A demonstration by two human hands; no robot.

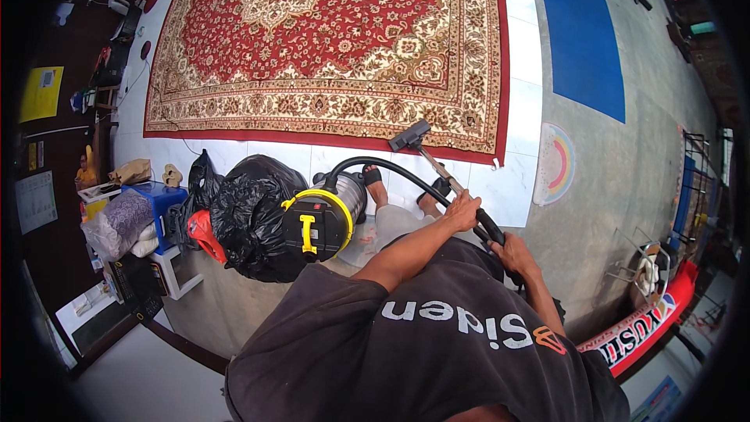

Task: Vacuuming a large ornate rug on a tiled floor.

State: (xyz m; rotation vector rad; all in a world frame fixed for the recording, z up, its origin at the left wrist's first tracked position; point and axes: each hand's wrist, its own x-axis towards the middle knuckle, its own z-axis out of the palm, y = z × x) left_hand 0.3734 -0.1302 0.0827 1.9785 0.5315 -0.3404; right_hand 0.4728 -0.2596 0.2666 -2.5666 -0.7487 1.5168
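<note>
My left hand (464, 211) is wrapped round the upper part of a metal vacuum wand (432, 162). Behind it, closer to my body, my right hand (512, 252) grips the black handle end of the hose. The grey floor nozzle (409, 136) rests on the near border of a red and cream patterned carpet (328, 55). A black hose (406, 175) arches from the wand's handle to a vacuum cleaner (336, 219) with a silver drum, black lid and yellow trim, standing left of my feet.
Full black plastic bags (254, 211) stand beside the vacuum. Further left are a blue stool (162, 207) and a bagged purple bundle (121, 223). A thin cord (168, 121) crosses the carpet's left edge. Right of the carpet lie a rainbow mat (556, 164) and a blue mat (582, 39) with white slippers.
</note>
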